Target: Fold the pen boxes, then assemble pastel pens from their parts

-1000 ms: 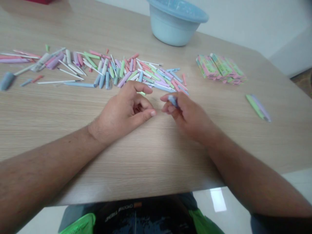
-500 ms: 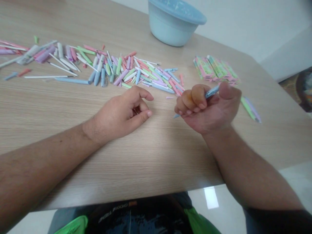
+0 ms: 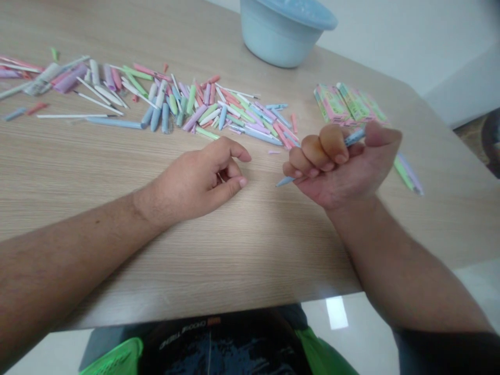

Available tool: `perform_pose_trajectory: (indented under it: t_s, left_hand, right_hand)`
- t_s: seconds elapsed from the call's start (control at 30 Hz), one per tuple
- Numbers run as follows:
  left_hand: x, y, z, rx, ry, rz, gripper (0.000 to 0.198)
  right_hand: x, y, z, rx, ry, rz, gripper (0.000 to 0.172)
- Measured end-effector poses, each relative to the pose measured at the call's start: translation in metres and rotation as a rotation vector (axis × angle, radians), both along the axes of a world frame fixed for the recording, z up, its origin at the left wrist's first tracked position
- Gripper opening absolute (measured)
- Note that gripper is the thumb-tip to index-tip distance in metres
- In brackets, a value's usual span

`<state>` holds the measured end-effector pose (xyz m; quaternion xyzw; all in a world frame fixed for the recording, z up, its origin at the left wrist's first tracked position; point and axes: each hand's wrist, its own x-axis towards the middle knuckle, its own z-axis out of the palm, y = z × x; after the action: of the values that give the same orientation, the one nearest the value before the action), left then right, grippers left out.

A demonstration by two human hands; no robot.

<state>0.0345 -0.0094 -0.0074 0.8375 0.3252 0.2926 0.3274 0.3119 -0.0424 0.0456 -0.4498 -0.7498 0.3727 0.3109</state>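
Note:
My right hand (image 3: 339,164), palm turned up, has its fingers wrapped round a light blue pen (image 3: 355,137). One end of the pen sticks out near the thumb, and a tapered tip shows below the little finger. On the tabletop rests my left hand (image 3: 203,177), fingers loosely curled with a gap between thumb and forefinger and nothing between them. Just beyond it lies a pile of pastel pen parts (image 3: 201,117): barrels, caps and white refills in pink, green, purple, blue and white. Beside my right wrist lie a green pen and a purple pen (image 3: 408,172), side by side and partly hidden.
A light blue plastic basin (image 3: 279,39) stands at the back of the wooden table (image 3: 219,260). Pink and green printed boxes (image 3: 347,104) lie in a group at the back right. The pen parts stretch out to the left edge of view.
My right hand has shifted slightly to the right with the blue pen, and more of its tapered tip shows. My left hand has barely moved. The camera view has shifted a little.

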Motion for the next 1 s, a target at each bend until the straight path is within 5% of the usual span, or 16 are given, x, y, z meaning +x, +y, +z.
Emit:
perform_pose_trajectory:
  t_s: [0.4,0.5,0.67,1.0]
  left_hand:
    - [0.002,0.001,0.0,0.068,0.05,-0.007,0.025]
    - [0.003,0.001,0.0,0.082,0.076,-0.02,0.019]
    - [0.009,-0.004,0.002,0.061,0.111,-0.064,0.018]
    - [0.016,-0.009,0.005,0.141,0.182,-0.171,0.016]
  right_hand:
    - [0.003,0.0,0.0,-0.007,0.028,0.023,0.068]
    - [0.001,-0.001,0.001,-0.008,0.044,0.096,0.075]
    - [-0.004,-0.003,-0.002,-0.028,0.154,-0.001,0.077]
    - [0.007,0.008,-0.015,-0.349,0.735,0.298,0.047]
